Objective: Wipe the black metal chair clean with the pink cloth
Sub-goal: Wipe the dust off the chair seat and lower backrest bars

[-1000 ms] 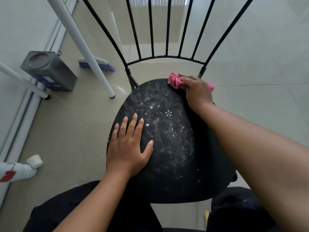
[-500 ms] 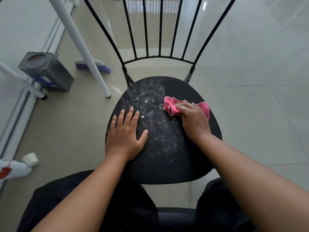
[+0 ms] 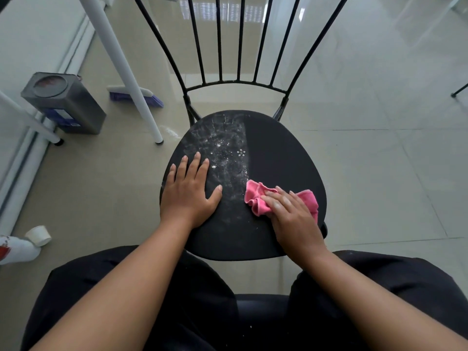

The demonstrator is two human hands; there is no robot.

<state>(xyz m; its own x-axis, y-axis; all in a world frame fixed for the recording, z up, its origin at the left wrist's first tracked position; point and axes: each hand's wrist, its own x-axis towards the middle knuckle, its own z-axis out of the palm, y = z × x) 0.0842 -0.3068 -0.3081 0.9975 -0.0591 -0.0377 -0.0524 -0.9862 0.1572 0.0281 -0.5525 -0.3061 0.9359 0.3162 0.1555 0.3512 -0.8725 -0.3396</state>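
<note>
The black metal chair [image 3: 278, 153] stands in front of me, its round seat facing up and its thin back rods rising behind. White dust covers the seat's left half; the right half is a clean dark strip from the back edge down. My left hand [image 3: 188, 193] lies flat on the seat's left side with fingers spread. My right hand [image 3: 291, 214] presses the bunched pink cloth [image 3: 258, 198] onto the seat near its front right, fingers laid over it.
A grey metal canister [image 3: 63, 102] stands on the tiled floor at the left. White table legs [image 3: 121, 59] slant down beside it, with a purple broom head [image 3: 134, 96] behind. A white bottle [image 3: 20, 247] lies at the lower left. My dark-trousered knees [image 3: 152, 300] touch the seat's front.
My right hand has dragged the pink cloth from the seat's back edge toward the front, leaving a clean strip. My left hand stays flat on the seat.
</note>
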